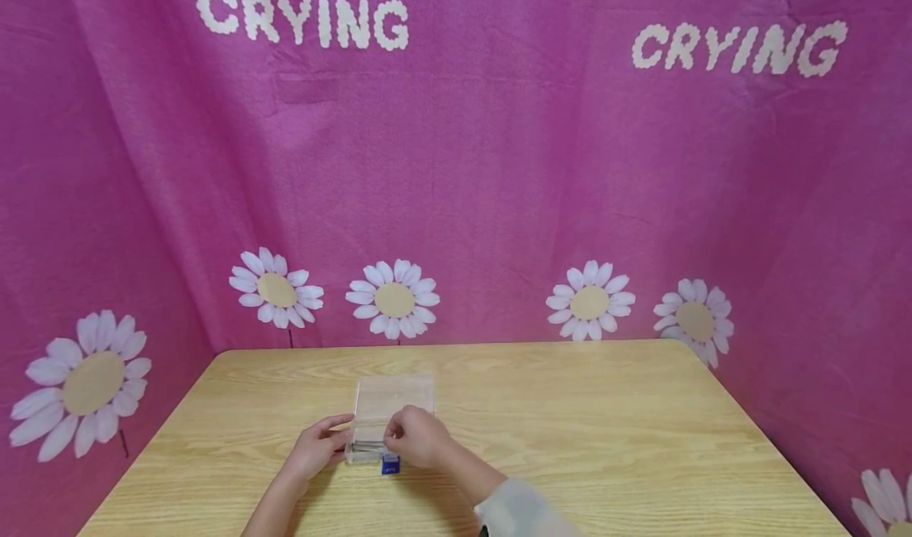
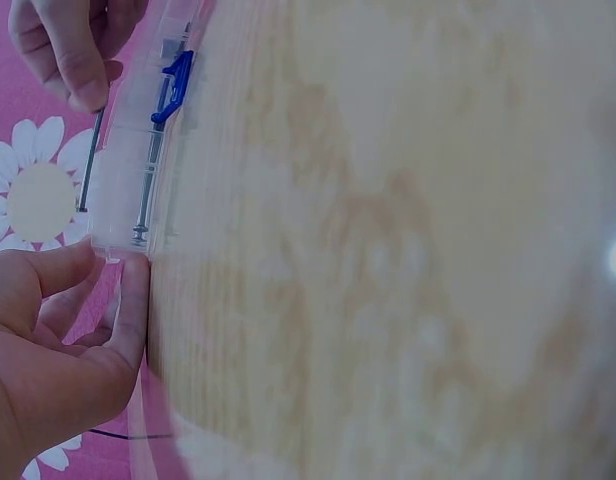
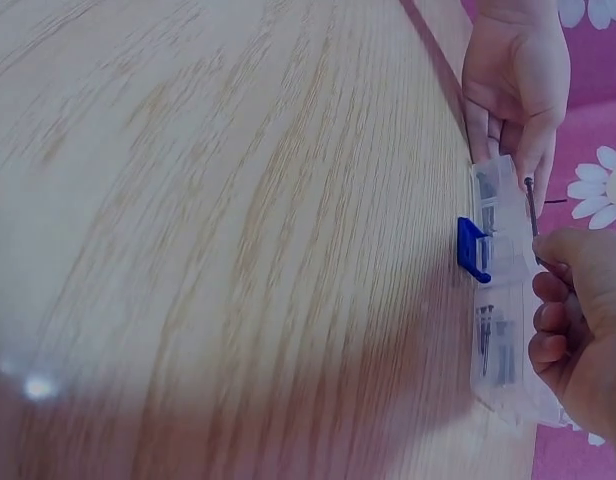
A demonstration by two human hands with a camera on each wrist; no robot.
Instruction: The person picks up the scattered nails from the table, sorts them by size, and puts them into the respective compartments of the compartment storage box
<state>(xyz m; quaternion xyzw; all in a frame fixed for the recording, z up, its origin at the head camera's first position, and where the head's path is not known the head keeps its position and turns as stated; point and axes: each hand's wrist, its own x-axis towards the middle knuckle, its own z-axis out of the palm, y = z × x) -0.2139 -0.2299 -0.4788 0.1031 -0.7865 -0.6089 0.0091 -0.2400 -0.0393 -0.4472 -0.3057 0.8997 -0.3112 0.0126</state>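
A clear plastic compartment box lies on the table with its transparent lid folded back. Its blue latch hangs at the front side. Long metal screws lie inside, partly blurred through the plastic. At the box's left end my left hand rests its thumb and fingertips against the wall, fingers mostly straight. Over the box, my right hand pinches one long thin screw between thumb and forefinger. That screw's free end points toward the left hand, above the compartments.
The wood-grain table spreads to the right of the box and behind it. A pink curtain with daisies and white lettering hangs around the table's back and sides.
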